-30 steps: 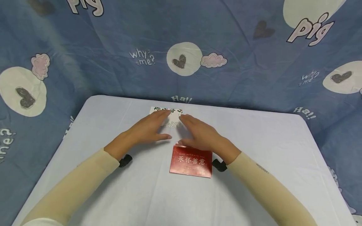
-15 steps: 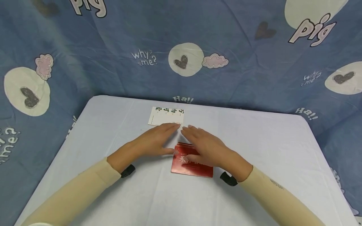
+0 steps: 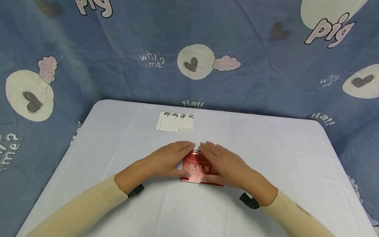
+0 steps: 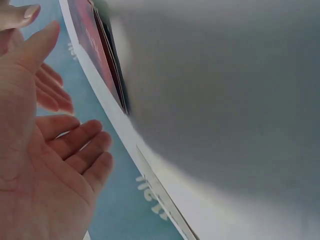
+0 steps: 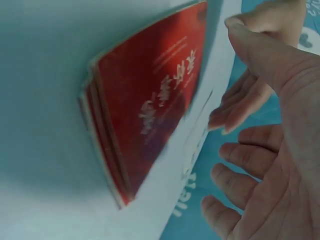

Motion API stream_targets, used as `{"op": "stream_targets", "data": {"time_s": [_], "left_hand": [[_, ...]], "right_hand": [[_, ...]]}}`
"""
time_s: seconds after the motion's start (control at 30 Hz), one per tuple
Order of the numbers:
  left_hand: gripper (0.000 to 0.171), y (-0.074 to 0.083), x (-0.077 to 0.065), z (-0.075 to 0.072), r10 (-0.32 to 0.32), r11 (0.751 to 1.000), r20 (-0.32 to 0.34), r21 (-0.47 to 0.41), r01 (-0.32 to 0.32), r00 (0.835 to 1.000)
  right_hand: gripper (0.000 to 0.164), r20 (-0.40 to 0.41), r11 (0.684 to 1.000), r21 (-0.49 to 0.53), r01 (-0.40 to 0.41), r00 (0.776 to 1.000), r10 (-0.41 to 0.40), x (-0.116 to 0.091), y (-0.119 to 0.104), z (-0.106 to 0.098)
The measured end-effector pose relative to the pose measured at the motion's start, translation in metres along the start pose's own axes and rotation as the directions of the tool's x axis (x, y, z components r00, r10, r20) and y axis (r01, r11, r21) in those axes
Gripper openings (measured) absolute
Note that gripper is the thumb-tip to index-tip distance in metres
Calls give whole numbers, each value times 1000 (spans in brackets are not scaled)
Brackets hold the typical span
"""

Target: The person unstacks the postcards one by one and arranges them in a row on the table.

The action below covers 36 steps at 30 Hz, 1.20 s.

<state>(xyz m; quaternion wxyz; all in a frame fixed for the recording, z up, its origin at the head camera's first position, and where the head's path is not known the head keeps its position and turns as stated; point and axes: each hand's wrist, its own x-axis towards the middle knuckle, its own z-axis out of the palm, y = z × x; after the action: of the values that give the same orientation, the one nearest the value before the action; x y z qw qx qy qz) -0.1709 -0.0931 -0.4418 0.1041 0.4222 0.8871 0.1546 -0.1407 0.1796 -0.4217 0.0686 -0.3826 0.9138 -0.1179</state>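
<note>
While hovering with left hand (image 3: 165,162) and right hand (image 3: 229,167) spread over a stack of red cards (image 3: 197,167) on a white tabletop (image 3: 189,214), pictured with fingers nearly straight, side by side, and thumbs parted from them. Seen standing apart from the stack in both wrist views, with palms facing inward and fingertips of the two hands close together. Lying flat near the middle of the table, partly covered by the right hand in the head view, with long axis running left to right and right end angled slightly toward the person. Printed with white Chinese characters, upright from the person's side. Accompanied, beyond the fingertips and near the far edge, by a white card (image 3: 176,123) with green characters upside down to the person, also lengthwise left to right. Backed by a blue printed cloth (image 3: 133,85).
</note>
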Motion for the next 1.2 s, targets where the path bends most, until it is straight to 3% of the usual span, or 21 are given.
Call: {"op": "stream_targets", "data": {"time_s": [0.23,0.43,0.73,1.2], "left_hand": [[102,8,-2,8,1,1000,37,9,-1,999],[105,7,-4,14,0,1000,18,2,0,1000],[91,8,-5,20,30,999,-40,42,-28,999],[91,7,0,24,18,1000,-77,23,-16,997]], "right_hand": [[103,15,990,85,-113,994,113,-17,6,12],[105,15,981,114,-157,988,156,-29,15,23],[95,-31,981,136,-135,990,141,-40,19,35],[96,-29,973,176,-151,987,158,-42,25,38]]}}
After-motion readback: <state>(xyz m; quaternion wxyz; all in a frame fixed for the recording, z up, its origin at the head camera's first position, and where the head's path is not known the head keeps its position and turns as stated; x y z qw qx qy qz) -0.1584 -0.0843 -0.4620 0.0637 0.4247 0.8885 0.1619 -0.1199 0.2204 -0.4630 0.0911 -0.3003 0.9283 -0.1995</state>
